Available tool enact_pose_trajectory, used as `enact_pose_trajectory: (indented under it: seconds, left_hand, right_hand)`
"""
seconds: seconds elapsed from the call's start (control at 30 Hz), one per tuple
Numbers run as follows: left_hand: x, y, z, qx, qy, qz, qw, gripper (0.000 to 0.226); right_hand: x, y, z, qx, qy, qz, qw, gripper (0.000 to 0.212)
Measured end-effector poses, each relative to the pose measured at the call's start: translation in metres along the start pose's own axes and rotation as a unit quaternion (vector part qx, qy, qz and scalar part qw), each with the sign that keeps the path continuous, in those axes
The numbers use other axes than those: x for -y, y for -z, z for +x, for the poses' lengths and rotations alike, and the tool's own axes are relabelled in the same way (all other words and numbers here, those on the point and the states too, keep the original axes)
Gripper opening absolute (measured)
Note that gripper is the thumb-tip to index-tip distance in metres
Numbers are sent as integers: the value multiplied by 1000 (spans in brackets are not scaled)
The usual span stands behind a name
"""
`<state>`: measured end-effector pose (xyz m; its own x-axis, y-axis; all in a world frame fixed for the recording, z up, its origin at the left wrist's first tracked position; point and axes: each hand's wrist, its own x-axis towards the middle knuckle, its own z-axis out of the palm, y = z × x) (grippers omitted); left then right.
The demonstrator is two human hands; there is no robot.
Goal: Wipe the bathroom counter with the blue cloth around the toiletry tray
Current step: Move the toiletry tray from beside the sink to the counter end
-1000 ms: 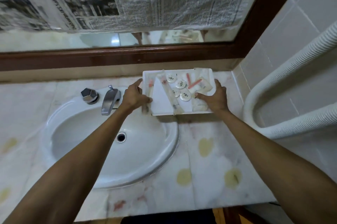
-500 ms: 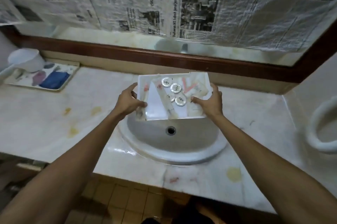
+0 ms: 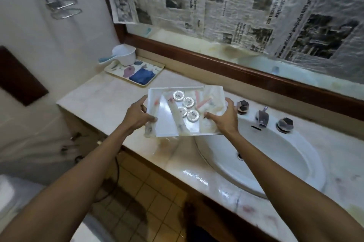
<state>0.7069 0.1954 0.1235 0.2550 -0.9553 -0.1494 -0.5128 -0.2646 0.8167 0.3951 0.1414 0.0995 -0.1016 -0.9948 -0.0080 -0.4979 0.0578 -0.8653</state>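
I hold the white toiletry tray (image 3: 167,127) in the air above the marble counter (image 3: 102,101), left of the sink. My left hand (image 3: 138,116) grips its left edge and my right hand (image 3: 224,118) grips its right edge. Inside lie several round white soaps, sachets and thin tubes. The blue cloth (image 3: 142,76) lies folded on a patterned tray (image 3: 118,73) at the counter's far left corner, well beyond both hands.
A white oval sink (image 3: 275,165) with a tap (image 3: 262,117) and two faceted knobs sits to the right. A white scoop (image 3: 124,54) stands on the patterned tray. Newspaper covers the mirror (image 3: 236,5). A tiled floor (image 3: 137,192) lies below the counter edge.
Both hands lifted the toiletry tray from the counter's back right corner and carried it left across the sink. My view swung left, bringing in the blue cloth and scoop.
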Motion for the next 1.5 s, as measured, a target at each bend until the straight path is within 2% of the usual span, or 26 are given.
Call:
enact_pose_trajectory:
  seconds: [0.57, 0.97, 1.17, 1.27, 1.37, 1.5]
  left_hand:
    - [121, 139, 133, -85, 159, -9, 984, 110]
    - [236, 236, 182, -109, 264, 7, 958, 111]
    - [281, 276, 200, -94, 294, 72, 948, 104]
    - [297, 287, 207, -87, 291, 68, 950, 92]
    - [310, 294, 215, -86, 294, 68, 950, 96]
    - [323, 299, 224, -96, 291, 53, 950, 92]
  right_hand:
    - [101, -234, 136, 144, 28, -28, 989, 99]
    - [155, -420, 158, 254, 51, -61, 964, 82]
    - [175, -487, 157, 294, 27, -111, 949, 104]
    - [187, -510, 160, 315, 29, -138, 938, 106]
    - [196, -525, 165, 332, 30, -148, 931, 106]
    - [200, -537, 172, 353, 16, -143, 924, 121]
